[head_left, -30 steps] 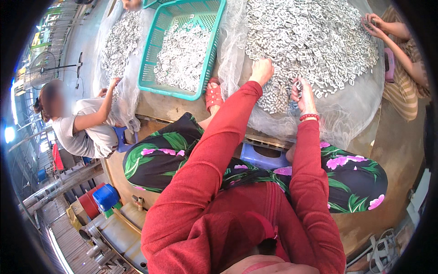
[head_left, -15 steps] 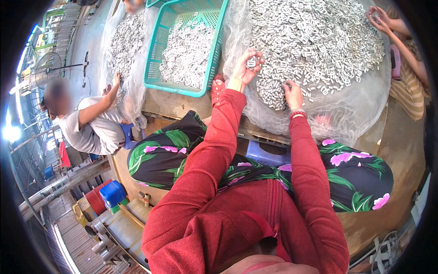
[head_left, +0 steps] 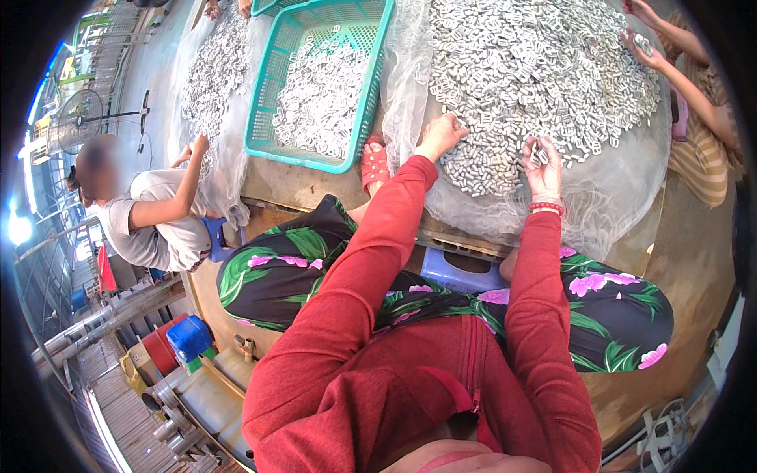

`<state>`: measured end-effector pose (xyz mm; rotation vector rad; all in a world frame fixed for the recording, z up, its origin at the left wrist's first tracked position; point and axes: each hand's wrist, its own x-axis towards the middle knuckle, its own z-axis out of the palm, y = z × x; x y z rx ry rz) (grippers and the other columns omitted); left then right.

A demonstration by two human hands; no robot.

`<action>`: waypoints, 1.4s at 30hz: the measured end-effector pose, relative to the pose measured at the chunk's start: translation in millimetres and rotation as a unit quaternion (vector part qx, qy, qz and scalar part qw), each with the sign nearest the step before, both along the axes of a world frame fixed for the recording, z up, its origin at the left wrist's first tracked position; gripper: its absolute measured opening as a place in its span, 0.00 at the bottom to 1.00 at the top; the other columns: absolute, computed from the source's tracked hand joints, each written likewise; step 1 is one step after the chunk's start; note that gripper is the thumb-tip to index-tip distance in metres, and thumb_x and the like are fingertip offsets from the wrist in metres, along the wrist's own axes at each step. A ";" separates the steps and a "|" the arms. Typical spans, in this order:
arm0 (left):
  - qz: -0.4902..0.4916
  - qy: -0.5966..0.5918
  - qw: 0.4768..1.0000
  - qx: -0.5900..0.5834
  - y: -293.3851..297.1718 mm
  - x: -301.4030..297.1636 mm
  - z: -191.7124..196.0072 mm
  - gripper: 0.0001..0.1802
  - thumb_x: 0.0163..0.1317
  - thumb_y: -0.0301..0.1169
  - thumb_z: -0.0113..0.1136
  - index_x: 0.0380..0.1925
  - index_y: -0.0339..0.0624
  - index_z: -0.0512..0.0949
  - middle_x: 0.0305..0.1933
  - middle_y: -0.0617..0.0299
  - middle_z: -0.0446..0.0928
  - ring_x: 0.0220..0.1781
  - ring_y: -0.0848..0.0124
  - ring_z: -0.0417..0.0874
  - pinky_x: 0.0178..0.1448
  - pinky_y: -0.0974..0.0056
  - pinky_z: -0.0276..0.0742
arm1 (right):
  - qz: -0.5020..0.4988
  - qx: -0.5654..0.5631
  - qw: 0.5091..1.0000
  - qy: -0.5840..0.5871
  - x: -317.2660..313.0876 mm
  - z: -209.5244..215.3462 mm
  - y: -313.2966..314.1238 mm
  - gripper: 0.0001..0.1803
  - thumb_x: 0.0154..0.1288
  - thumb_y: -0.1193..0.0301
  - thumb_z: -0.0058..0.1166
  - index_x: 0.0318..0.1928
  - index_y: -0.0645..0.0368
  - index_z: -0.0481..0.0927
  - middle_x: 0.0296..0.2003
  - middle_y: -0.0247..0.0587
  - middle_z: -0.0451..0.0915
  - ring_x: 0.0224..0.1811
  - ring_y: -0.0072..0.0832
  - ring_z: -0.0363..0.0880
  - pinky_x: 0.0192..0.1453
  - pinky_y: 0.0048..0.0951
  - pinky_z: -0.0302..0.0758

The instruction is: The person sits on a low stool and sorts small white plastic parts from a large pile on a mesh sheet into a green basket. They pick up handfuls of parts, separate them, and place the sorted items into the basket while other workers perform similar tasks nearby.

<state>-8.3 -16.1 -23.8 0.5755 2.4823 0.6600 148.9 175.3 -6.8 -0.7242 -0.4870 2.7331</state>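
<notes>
A wide heap of small silver metal buckles and short pieces (head_left: 544, 71) lies on sheer plastic netting in front of me. My left hand (head_left: 440, 137) is at the heap's near left edge, back upward, fingers drawn together; whatever is in them is hidden. Further right, over the near edge of the pile, my right hand (head_left: 544, 167) is turned palm up with fingers curled round a small silver buckle (head_left: 538, 154). A red bead bracelet circles that wrist.
Left of the heap stands a teal plastic basket (head_left: 251, 118) holding many silver buckles. A co-worker (head_left: 150, 213) sits at a second pile (head_left: 217, 75) at far left. Another person's hands (head_left: 646, 51) are at the heap's right side. A blue stool (head_left: 461, 270) is below me.
My left hand has turned over from palm up and lowered to the pile's edge; the buckle in it no longer shows. My right hand has turned palm up, moved right, and now holds a buckle.
</notes>
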 end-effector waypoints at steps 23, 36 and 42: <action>0.034 0.011 0.999 0.031 64.2 11.6 -10.6 0.24 0.40 0.50 0.66 0.23 0.37 0.80 0.28 0.49 0.79 0.33 0.58 0.81 0.40 0.59 0.75 | 0.298 0.668 0.582 -0.356 -49.1 -23.4 -40.7 0.17 0.57 0.61 0.51 0.47 0.50 0.74 0.38 0.53 0.78 0.44 0.48 0.75 0.45 0.43 0.71; 0.163 -0.308 0.927 0.137 -25.9 11.5 14.7 0.18 0.44 0.39 0.65 0.33 0.40 0.78 0.27 0.64 0.76 0.28 0.74 0.73 0.31 0.68 0.68 | 0.127 0.320 0.885 -0.312 -15.0 -50.7 -6.6 0.10 0.55 0.65 0.60 0.25 0.55 0.75 0.14 0.23 0.66 0.10 0.11 0.57 0.11 0.16 0.51; -0.074 -0.038 0.993 0.082 9.9 30.7 35.8 0.23 0.42 0.46 0.67 0.39 0.51 0.77 0.31 0.52 0.78 0.36 0.56 0.79 0.42 0.58 0.73 | 0.127 0.212 0.943 -0.224 -15.7 -20.8 7.1 0.09 0.55 0.67 0.59 0.30 0.57 0.75 0.26 0.33 0.76 0.20 0.17 0.72 0.16 0.14 0.61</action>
